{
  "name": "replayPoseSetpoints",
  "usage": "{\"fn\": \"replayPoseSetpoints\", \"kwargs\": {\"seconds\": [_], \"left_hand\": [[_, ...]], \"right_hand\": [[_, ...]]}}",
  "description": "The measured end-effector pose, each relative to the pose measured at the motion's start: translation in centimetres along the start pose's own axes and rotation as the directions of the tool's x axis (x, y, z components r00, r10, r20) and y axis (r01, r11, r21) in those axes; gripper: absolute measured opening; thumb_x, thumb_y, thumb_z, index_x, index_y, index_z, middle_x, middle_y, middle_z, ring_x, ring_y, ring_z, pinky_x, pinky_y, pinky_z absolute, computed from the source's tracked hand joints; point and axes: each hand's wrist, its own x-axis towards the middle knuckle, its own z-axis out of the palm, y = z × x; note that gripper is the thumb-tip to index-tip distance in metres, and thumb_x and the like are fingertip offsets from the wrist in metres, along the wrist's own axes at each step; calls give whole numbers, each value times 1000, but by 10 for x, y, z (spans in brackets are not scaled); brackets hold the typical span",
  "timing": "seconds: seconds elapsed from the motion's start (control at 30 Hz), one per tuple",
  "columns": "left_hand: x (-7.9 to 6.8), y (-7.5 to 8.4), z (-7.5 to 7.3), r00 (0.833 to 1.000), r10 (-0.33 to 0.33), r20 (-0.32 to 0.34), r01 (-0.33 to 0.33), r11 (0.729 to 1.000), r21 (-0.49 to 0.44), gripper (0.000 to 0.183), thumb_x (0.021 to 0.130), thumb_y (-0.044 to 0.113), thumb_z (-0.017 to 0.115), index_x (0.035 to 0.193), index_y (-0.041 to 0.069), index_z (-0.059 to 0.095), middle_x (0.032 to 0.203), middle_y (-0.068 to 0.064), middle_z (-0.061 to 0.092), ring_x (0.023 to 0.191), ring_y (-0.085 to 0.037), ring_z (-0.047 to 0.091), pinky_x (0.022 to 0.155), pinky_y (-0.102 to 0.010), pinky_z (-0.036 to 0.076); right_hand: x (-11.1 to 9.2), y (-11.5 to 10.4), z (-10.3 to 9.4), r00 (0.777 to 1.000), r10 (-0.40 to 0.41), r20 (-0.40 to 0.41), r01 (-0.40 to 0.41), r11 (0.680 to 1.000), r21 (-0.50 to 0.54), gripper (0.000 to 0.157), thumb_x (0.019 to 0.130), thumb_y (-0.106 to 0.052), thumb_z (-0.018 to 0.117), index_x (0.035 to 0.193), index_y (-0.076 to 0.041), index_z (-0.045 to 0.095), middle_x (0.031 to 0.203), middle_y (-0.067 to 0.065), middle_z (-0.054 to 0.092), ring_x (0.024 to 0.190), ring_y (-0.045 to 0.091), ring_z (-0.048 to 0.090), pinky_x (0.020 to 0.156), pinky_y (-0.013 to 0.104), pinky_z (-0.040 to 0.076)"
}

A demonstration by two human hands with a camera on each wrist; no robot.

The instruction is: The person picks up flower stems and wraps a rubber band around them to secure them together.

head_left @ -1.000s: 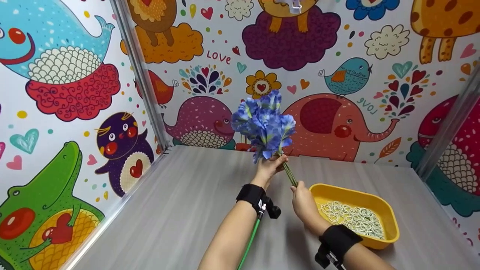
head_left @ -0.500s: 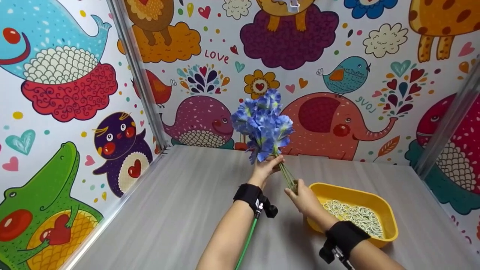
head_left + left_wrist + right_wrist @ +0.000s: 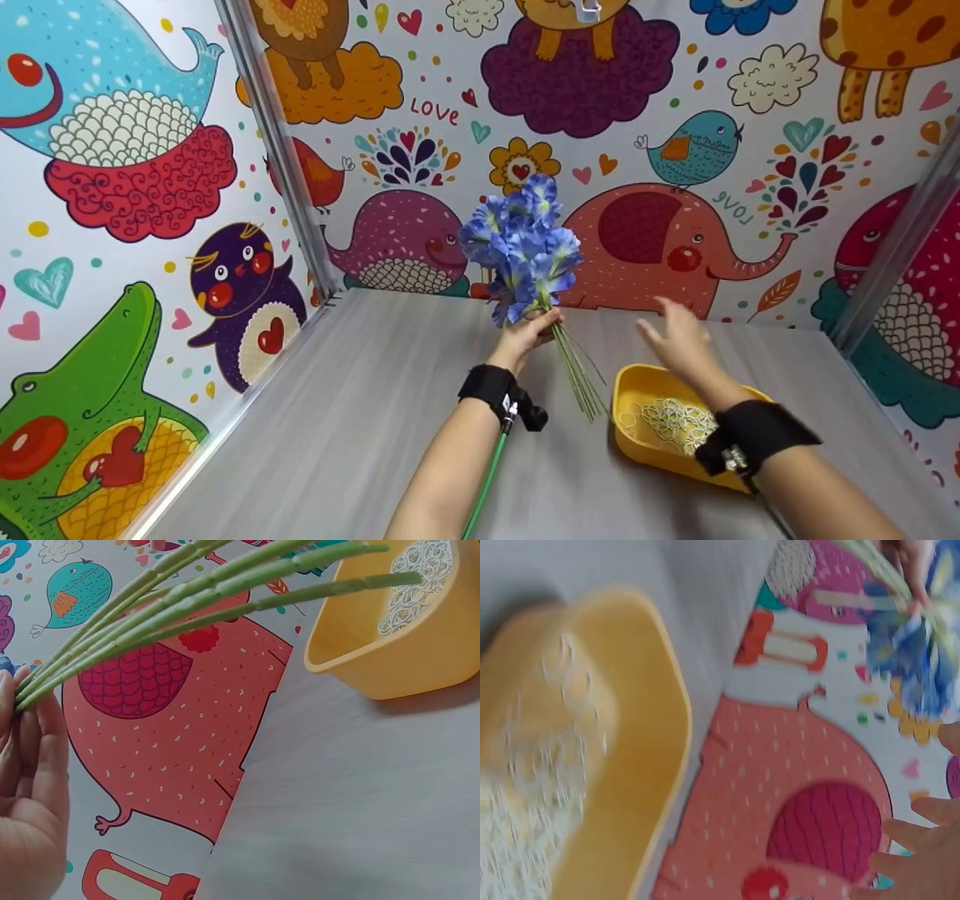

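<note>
While the left hand [image 3: 525, 336] pinches the green stems [image 3: 579, 367] just below the blooms, the right hand [image 3: 682, 341] is held apart from them, to their right, with its fingers spread. The blue flowers [image 3: 525, 251] are gathered in one bunch above the middle of the grey table [image 3: 360, 420], the blooms uppermost and leaning slightly left in front of the far wall [image 3: 465, 157]. Below the left hand the stems fan out, slanting toward the near right; in the left wrist view their lower ends lie apart from one another. The yellow bin [image 3: 637, 448] stands on the table to the right of the stems and contains a loose heap of pale rings [image 3: 679, 421]. The right forearm passes above the bin, hiding part of its right end. The right wrist view is blurred, yet it shows the spread fingers well apart from the blooms. Each wrist bears a black band [image 3: 486, 388] with a small camera, and a green cable [image 3: 486, 480] runs along the left forearm. Cartoon animals are printed on the walls.
</note>
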Motion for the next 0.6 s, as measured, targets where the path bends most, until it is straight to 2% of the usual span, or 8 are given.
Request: {"fn": "replayPoseSetpoints", "kwargs": {"seconds": [0.17,0.3,0.47,0.6], "left_hand": [[-2,-1,-2,1000,14,-2,-14,1000,7,14,92,14,67,94,0,71,79,3,71,79,-10,66,84,-31,56],[-4,0,-2,1000,19,-4,-19,1000,8,20,91,15,68,99,-4,70,79,4,70,79,-9,66,84,-31,56],[-4,-1,-5,999,13,-36,-13,1000,9,19,91,16,68,99,-2,70,76,7,69,79,-9,65,78,-28,56],[-5,-3,-9,999,4,-37,-3,1000,4,17,92,16,67,98,0,71,77,7,70,80,-9,65,79,-28,56]], "right_hand": [[3,21,-23,998,46,-33,-49,995,-87,55,98,-24,52,140,7,37,140,35,38,127,52,36,101,71,26],[1,40,-37,994,102,-36,-106,989,-102,52,98,-22,51,138,9,38,136,36,40,122,52,39,97,69,29],[-6,62,-55,989,150,-11,-150,981,-124,48,98,-19,51,135,10,41,133,36,43,119,52,41,95,69,29],[-15,81,-62,981,191,38,-181,966,-184,45,97,-17,54,130,11,45,130,37,45,117,53,42,94,69,30]]}}
